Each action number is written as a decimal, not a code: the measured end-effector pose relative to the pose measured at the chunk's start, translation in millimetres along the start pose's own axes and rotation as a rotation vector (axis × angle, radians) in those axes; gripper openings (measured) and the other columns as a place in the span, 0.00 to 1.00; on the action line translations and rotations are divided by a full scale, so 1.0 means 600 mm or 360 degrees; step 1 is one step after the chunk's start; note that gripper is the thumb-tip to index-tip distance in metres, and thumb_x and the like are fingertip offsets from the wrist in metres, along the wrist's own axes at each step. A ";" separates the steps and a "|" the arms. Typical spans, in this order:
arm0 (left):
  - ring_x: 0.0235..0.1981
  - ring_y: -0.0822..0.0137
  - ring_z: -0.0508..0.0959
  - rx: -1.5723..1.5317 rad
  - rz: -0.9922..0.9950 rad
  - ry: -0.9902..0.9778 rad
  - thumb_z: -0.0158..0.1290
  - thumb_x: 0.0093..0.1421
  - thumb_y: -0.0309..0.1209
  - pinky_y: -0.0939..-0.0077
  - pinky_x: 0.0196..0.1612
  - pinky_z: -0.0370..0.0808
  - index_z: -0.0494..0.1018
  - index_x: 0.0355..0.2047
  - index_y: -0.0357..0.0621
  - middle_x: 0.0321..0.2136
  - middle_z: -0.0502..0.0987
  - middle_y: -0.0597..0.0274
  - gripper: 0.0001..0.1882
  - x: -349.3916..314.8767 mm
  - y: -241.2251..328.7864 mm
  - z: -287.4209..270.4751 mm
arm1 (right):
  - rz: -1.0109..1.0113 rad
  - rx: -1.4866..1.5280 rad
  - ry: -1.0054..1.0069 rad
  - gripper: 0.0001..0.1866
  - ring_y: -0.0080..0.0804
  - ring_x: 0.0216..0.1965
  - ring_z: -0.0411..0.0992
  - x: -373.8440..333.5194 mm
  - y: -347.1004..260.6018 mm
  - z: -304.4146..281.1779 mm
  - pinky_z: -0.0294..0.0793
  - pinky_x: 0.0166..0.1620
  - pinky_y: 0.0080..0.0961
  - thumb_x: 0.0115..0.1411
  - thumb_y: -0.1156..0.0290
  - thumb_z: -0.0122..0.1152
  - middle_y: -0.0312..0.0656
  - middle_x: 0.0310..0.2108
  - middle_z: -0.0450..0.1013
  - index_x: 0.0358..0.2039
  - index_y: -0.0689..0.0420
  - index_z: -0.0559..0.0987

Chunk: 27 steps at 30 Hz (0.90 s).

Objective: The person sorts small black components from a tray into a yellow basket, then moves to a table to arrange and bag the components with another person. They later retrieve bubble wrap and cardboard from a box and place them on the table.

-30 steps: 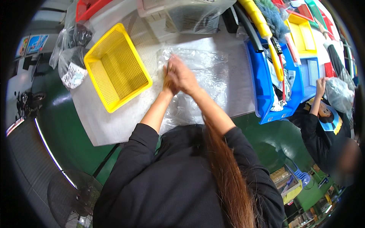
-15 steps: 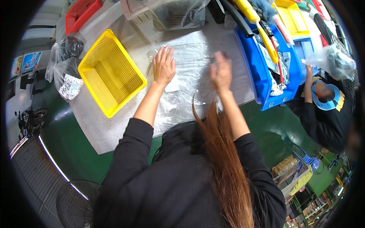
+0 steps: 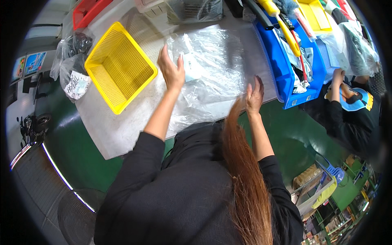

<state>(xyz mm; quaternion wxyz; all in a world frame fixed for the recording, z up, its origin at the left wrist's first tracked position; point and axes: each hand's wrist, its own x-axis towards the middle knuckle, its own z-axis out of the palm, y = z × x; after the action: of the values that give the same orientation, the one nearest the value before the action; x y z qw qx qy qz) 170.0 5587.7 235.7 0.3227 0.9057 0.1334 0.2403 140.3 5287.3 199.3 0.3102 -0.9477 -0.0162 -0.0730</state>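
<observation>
A large clear plastic bag (image 3: 216,61) lies spread and wrinkled on the pale worktable (image 3: 106,136) in front of me, with a whitish label (image 3: 191,67) showing near its left side. My left hand (image 3: 171,71) is at the bag's left edge, open, with the thumb apart from the fingers. By the right near corner of the bag is my right hand (image 3: 254,97), also open, fingers up and apart. Nothing shows in either palm. Whether the hands touch the plastic I cannot tell. Long hair hangs over the near edge beside my right wrist.
A yellow perforated basket (image 3: 118,69) stands left. At right is a blue bin (image 3: 292,87) of cloths and tools, with a yellow-handled tool (image 3: 290,36) across it. A dark-filled bag (image 3: 196,10) sits at the back. Another person (image 3: 351,106) works at far right, holding plastic.
My right hand has moved from over the bag toward its near right corner. My left hand has shifted to the bag's left edge and turned on its side. The bag looks more spread out.
</observation>
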 end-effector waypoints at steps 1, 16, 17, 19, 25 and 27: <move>0.56 0.51 0.58 -0.0111 -0.0271 0.0072 0.52 0.55 0.31 0.62 0.58 0.55 0.48 0.57 0.35 0.52 0.58 0.41 0.34 -0.039 0.000 -0.005 | -0.0058 0.0008 -0.0003 0.24 0.45 0.57 0.56 0.012 -0.019 -0.002 0.55 0.57 0.37 0.56 0.68 0.52 0.46 0.55 0.59 0.54 0.53 0.63; 0.30 0.64 0.79 -0.0964 -0.1698 -0.1202 0.56 0.49 0.50 0.76 0.26 0.74 0.65 0.46 0.32 0.37 0.74 0.48 0.34 -0.129 0.027 -0.003 | -0.0585 -0.0540 -0.0572 0.31 0.37 0.64 0.42 0.055 -0.003 0.075 0.39 0.62 0.49 0.57 0.55 0.49 0.40 0.63 0.44 0.60 0.45 0.55; 0.31 0.63 0.79 -0.0904 -0.1567 -0.1318 0.56 0.47 0.54 0.75 0.26 0.75 0.63 0.49 0.31 0.41 0.73 0.46 0.41 -0.129 0.036 0.007 | -0.0630 -0.0628 -0.0550 0.31 0.38 0.63 0.45 0.055 -0.003 0.070 0.42 0.61 0.48 0.57 0.56 0.49 0.42 0.62 0.47 0.60 0.45 0.55; 0.40 0.57 0.76 -0.1106 -0.1604 -0.1315 0.52 0.52 0.54 0.68 0.36 0.75 0.57 0.54 0.32 0.48 0.67 0.43 0.41 -0.121 0.039 0.011 | -0.0430 -0.0583 -0.0775 0.31 0.39 0.59 0.52 0.064 -0.006 0.065 0.50 0.59 0.44 0.56 0.58 0.49 0.43 0.59 0.54 0.60 0.45 0.56; 0.53 0.49 0.64 -0.0598 -0.0894 -0.0934 0.50 0.54 0.53 0.54 0.51 0.68 0.47 0.59 0.39 0.56 0.57 0.43 0.43 -0.104 0.115 0.011 | -0.0822 -0.0516 -0.0350 0.24 0.39 0.45 0.66 0.060 0.044 0.107 0.65 0.49 0.32 0.57 0.62 0.48 0.43 0.47 0.67 0.54 0.52 0.64; 0.56 0.49 0.60 -0.0392 -0.0347 -0.0961 0.52 0.52 0.53 0.53 0.54 0.63 0.44 0.60 0.42 0.57 0.53 0.43 0.45 -0.116 0.158 0.015 | -0.0814 -0.0652 -0.0573 0.22 0.39 0.48 0.65 0.072 0.050 0.120 0.63 0.50 0.35 0.57 0.61 0.46 0.44 0.48 0.66 0.51 0.53 0.67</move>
<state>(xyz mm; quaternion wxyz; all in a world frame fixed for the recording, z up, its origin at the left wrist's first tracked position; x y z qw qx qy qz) 123.8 5483.6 266.7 0.4783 0.8707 0.0980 -0.0602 194.7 5304.8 130.7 0.0782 -0.9531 -0.2918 0.0179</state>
